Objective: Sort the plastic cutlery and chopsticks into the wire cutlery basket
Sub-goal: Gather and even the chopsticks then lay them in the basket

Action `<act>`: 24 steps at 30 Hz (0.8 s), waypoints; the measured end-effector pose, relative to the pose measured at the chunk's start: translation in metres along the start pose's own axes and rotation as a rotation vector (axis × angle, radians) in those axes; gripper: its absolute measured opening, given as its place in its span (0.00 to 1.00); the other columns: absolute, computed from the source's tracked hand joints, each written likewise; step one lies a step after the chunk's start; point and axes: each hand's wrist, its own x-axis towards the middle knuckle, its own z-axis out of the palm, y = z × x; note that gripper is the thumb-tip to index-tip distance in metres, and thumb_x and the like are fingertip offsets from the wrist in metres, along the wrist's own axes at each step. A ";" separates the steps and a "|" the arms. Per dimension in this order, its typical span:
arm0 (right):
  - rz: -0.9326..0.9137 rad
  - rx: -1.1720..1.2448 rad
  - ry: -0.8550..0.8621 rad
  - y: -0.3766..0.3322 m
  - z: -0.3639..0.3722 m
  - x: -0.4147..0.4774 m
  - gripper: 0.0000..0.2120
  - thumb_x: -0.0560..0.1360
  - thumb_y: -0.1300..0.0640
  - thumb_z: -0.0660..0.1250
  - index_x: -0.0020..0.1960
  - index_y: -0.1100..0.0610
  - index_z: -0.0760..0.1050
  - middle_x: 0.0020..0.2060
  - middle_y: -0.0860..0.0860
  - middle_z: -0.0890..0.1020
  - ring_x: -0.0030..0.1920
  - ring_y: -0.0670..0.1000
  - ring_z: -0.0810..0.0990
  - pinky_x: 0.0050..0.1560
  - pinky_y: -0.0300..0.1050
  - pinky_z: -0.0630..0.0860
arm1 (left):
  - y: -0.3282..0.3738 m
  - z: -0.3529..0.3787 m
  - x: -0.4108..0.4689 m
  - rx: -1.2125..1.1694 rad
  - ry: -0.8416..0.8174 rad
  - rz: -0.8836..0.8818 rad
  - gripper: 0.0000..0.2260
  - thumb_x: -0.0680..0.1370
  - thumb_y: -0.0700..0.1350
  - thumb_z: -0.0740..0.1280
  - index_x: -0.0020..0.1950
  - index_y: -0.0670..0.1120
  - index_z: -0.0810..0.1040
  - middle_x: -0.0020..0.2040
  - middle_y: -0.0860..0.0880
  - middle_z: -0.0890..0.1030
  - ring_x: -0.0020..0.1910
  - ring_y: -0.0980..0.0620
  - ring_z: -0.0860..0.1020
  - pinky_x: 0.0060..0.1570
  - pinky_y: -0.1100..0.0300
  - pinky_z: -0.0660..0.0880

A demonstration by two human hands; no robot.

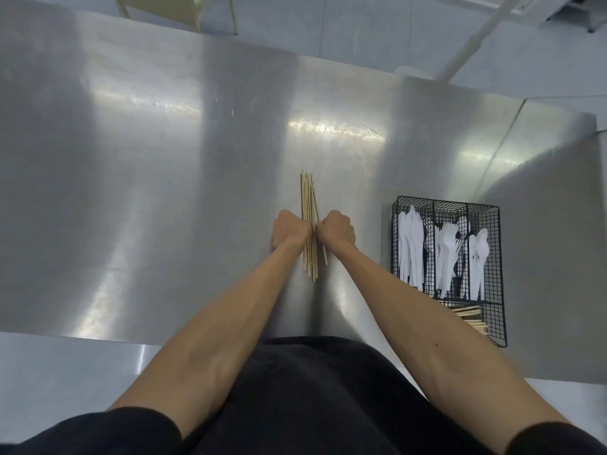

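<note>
We are squaring up the last chopsticks (308, 224) at mid-table, our left hand (290, 232) and right hand (336, 230) curled and pressed against the bundle's sides, though whether the fingers actually clamp it we cannot tell. Next we must lift them together to the wire cutlery basket (492, 257) at three o'clock, its white plastic cutlery (410, 251) already sorted. The steel table (131, 159) is bare and glossy; a pale chair (177, 8) stands at eleven o'clock.

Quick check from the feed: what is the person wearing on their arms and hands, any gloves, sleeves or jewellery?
No gloves: the left hand and right hand are bare, with no rings, watch or bands visible. Both forearms are uncovered. Dark black sleeves are pushed up near the elbows, matching the black garment on the torso.
</note>
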 end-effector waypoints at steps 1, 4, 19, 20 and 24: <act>-0.017 -0.032 -0.007 -0.001 0.000 -0.002 0.05 0.78 0.58 0.62 0.44 0.59 0.70 0.43 0.54 0.74 0.42 0.57 0.76 0.39 0.46 0.70 | -0.001 0.000 0.001 -0.001 0.002 0.003 0.12 0.70 0.44 0.71 0.51 0.42 0.79 0.49 0.44 0.83 0.48 0.42 0.82 0.42 0.53 0.79; -0.059 -0.005 0.018 0.003 0.002 -0.004 0.06 0.79 0.56 0.62 0.47 0.59 0.70 0.45 0.54 0.74 0.42 0.56 0.76 0.41 0.48 0.71 | -0.006 -0.005 0.002 -0.028 -0.011 0.023 0.11 0.69 0.45 0.69 0.48 0.41 0.79 0.44 0.45 0.82 0.42 0.45 0.81 0.32 0.59 0.72; -0.029 0.331 0.075 0.022 0.008 -0.013 0.12 0.77 0.52 0.72 0.47 0.62 0.78 0.39 0.53 0.81 0.35 0.50 0.78 0.38 0.45 0.75 | -0.018 -0.011 -0.010 -0.227 0.041 0.036 0.14 0.80 0.46 0.61 0.55 0.36 0.78 0.49 0.41 0.81 0.47 0.42 0.80 0.45 0.53 0.75; -0.015 0.334 0.077 0.021 0.010 -0.014 0.12 0.77 0.52 0.73 0.47 0.61 0.78 0.39 0.53 0.81 0.36 0.50 0.78 0.39 0.45 0.75 | -0.017 -0.012 -0.012 -0.211 0.044 0.040 0.13 0.79 0.46 0.63 0.53 0.37 0.78 0.46 0.43 0.81 0.45 0.43 0.80 0.43 0.54 0.75; 0.056 0.350 0.078 0.014 0.016 -0.016 0.09 0.75 0.55 0.74 0.45 0.61 0.79 0.41 0.54 0.83 0.41 0.56 0.82 0.39 0.44 0.75 | -0.016 -0.007 -0.012 -0.137 0.097 0.019 0.14 0.74 0.48 0.69 0.50 0.37 0.80 0.44 0.41 0.83 0.43 0.41 0.83 0.33 0.57 0.72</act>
